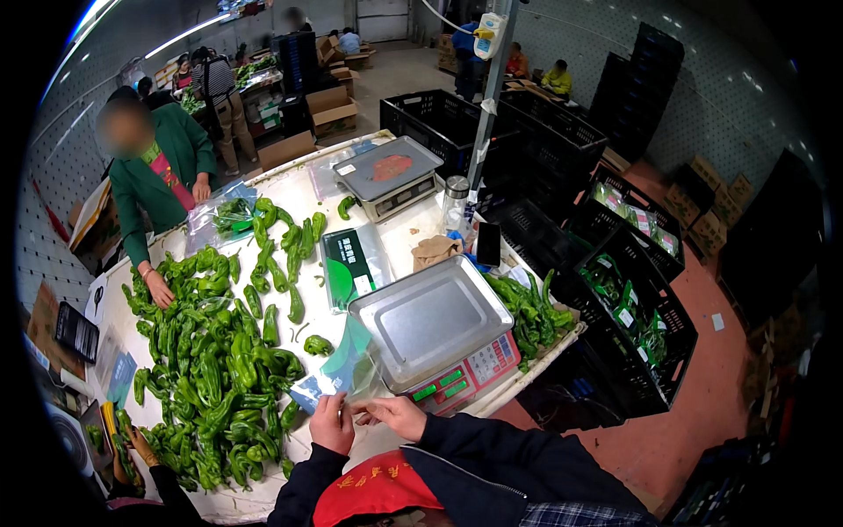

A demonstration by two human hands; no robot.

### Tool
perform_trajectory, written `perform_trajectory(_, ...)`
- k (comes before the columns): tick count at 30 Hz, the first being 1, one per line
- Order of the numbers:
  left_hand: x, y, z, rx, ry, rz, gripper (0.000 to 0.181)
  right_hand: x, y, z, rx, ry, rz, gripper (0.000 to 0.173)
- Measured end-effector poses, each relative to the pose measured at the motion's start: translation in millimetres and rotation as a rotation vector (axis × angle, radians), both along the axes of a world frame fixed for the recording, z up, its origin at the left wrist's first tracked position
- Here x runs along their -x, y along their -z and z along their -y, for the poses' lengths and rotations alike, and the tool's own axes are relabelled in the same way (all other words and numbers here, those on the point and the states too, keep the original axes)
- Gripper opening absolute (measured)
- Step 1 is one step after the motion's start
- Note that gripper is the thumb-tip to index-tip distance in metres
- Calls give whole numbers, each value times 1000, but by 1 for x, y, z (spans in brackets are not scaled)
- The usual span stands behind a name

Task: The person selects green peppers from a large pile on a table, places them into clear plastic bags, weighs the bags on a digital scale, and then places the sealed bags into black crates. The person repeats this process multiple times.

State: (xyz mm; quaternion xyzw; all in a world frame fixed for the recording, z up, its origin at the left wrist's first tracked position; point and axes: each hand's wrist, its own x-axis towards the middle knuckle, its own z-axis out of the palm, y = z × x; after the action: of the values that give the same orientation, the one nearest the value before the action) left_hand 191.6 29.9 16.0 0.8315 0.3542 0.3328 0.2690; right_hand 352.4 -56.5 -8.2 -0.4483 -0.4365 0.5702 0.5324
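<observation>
Both hands are close together at the near edge of the white table. My left hand and my right hand pinch the edge of a clear plastic bag with a blue and green print. The bag lies between a big heap of green peppers on the left and a digital scale on the right. The scale's metal tray holds nothing, and its green displays are lit. Behind it lies a stack of printed bags. A loose pepper is beyond the bag.
Across the table a co-worker reaches into the heap; another person's gloved hand is at lower left. A second scale, a glass jar, a phone and more peppers are on the table. Black crates with bagged peppers stand right.
</observation>
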Motion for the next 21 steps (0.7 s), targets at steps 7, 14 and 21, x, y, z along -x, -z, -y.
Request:
perform_trajectory(7, 16, -13, -26, 63, -222, 214, 15, -24, 16, 18, 69, 180, -140, 28)
perform_trajectory(14, -10, -47, -4, -268, -70, -77, 15, -45, -92, 33, -287, 757, 735, 41)
perform_trajectory(21, -33, -32, 5, -139, -11, -141, 14, -24, -82, 23, -478, -81, 964, 37)
